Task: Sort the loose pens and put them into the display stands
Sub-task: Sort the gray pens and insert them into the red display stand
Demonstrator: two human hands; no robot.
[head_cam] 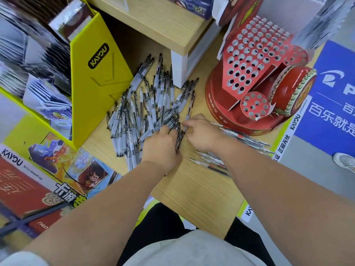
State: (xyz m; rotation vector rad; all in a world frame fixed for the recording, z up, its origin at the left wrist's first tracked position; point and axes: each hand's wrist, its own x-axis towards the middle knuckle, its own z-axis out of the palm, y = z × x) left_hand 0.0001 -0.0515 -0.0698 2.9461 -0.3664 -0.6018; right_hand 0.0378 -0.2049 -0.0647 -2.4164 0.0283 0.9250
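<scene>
Head view: pens heaped left of red display stand. I see left hand curled round bunch; right hand curled, grip unclear. Light, slick, stiff barrels; I'd pinch mid-barrel.

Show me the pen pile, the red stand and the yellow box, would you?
pen pile (148, 104), head view, middle of the heap.
red stand (249, 60), head view, its sloped panel of holes.
yellow box (99, 81), head view, its side wall.
</scene>
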